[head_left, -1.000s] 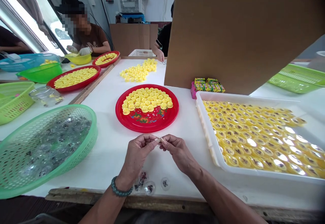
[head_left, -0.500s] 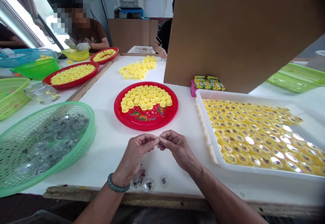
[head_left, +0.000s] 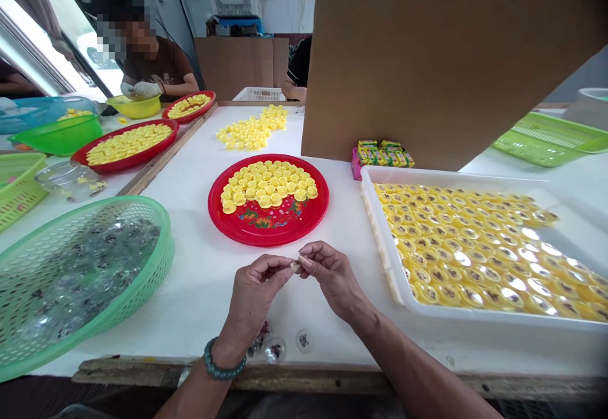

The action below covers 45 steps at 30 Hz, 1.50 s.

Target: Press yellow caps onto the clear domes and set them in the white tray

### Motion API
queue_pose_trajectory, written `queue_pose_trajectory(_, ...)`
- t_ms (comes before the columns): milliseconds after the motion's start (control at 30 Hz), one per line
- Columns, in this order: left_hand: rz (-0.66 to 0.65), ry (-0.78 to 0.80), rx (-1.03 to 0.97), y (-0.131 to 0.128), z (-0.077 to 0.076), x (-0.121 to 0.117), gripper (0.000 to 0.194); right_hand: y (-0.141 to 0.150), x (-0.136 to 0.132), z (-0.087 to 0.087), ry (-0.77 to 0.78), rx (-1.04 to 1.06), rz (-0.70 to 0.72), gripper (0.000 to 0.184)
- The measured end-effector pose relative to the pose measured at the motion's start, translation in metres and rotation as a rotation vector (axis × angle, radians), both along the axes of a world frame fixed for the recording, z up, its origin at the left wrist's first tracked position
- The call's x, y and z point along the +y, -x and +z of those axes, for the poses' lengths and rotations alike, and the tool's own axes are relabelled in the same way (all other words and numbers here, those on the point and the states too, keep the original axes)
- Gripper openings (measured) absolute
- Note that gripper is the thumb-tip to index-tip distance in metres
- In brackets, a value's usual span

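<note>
My left hand (head_left: 259,283) and my right hand (head_left: 332,273) meet above the white table, fingertips almost touching. Both are closed in a pinch around something small and pale, mostly hidden by the fingers. Just beyond them lies a red tray (head_left: 223,226) with a flower print, bearing many small yellow cups (head_left: 265,180). Below my hands, near the table edge, are clear plastic domes with dark specks, among them a clear dome (head_left: 274,350) and a flat-looking clear disc (head_left: 304,340). Some of these are partly hidden behind my left wrist.
At left stands a green basket (head_left: 164,245) of clear domes. On the right, a white tray (head_left: 380,242) holds rows of capped yellow cups. A cardboard panel (head_left: 418,58) rises behind small boxes (head_left: 384,154). A gloved co-worker (head_left: 164,68) sits at far left beside red trays.
The whole view has shifted slightly. My fingertips have turned a little on the small thing, and the dark-specked piece seen under them earlier is now barely visible.
</note>
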State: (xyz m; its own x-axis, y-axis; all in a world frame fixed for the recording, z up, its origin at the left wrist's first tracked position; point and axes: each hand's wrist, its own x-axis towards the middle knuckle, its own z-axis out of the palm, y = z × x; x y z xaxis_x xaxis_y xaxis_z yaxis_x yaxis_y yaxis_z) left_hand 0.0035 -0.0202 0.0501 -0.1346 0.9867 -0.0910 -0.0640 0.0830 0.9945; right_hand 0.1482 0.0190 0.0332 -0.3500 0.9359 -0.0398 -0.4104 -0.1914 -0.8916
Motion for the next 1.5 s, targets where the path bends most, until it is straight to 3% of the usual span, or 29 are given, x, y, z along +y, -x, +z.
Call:
queue_pose_trajectory(100, 0.038, -0.013, 0.071, -0.001, -0.001, 0.0, 0.017, 0.001, 0.0, -0.001, 0.054, 0.036, 0.018, 0.019)
queue_pose_trajectory(167, 0.016, 0.023, 0.057, 0.003, -0.001, 0.001, 0.016, 0.0, 0.0, -0.001, -0.015, -0.043, 0.031, 0.02)
queue_pose_trajectory(333, -0.147, 0.197, -0.078, 0.023, 0.0, 0.001, 0.012, -0.006, -0.003, -0.002, -0.542, -0.496, 0.068, 0.031)
queue_pose_trajectory(500, -0.225, 0.317, -0.097, 0.038, -0.009, -0.002, 0.014, -0.002, -0.01, -0.011, -0.765, -0.72, 0.145, 0.03)
queue_pose_trajectory(600, -0.188, 0.253, 0.071, 0.049, -0.015, -0.001, 0.024, 0.001, -0.006, -0.017, -0.786, -0.817, 0.104, 0.029)
queue_pose_trajectory(700, -0.129, 0.127, 0.421, 0.062, -0.023, 0.006, 0.035, 0.001, 0.004, -0.02, -0.763, -0.903, 0.064, 0.028)
queue_pose_trajectory(833, -0.228, 0.009, 0.708, 0.068, -0.036, 0.02, 0.04, 0.005, 0.012, -0.024, -0.735, -0.959, 0.106, 0.027)
queue_pose_trajectory(1000, -0.311, -0.062, 0.697, 0.058, -0.044, 0.031, 0.029, 0.013, 0.015, -0.032, -0.782, -0.993, 0.138, 0.024)
queue_pose_trajectory(1167, -0.298, -0.091, 0.627, 0.051, -0.046, 0.03, 0.026, 0.016, 0.018, -0.037, -0.834, -1.011, 0.089, 0.027)
queue_pose_trajectory(1500, -0.349, -0.078, 0.502, 0.051, -0.053, 0.035, 0.029, 0.013, 0.024, -0.029, -0.898, -1.044, 0.18, 0.03)
